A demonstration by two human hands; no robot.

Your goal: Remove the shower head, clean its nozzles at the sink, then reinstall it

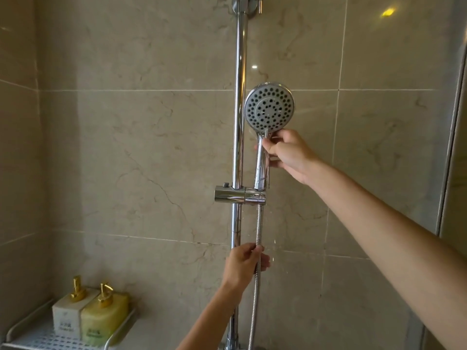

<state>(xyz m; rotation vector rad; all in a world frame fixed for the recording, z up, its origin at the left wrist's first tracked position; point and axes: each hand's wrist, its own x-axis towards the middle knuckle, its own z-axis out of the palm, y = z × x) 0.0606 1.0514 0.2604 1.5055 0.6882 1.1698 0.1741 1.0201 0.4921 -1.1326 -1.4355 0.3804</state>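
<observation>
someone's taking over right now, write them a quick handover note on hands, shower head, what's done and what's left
Right hand grips the shower head at the top of its handle.
Left hand holds the hose below the holder.
The head sits in the holder on the rail, hose attached.
Done: whether it has been cleaned cannot be told.
Left: if uncleaned, lift it out, clean nozzles at the sink, reinstall.

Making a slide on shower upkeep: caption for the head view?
Right hand grips the shower head seated in its holder; left hand holds the hose.
</observation>
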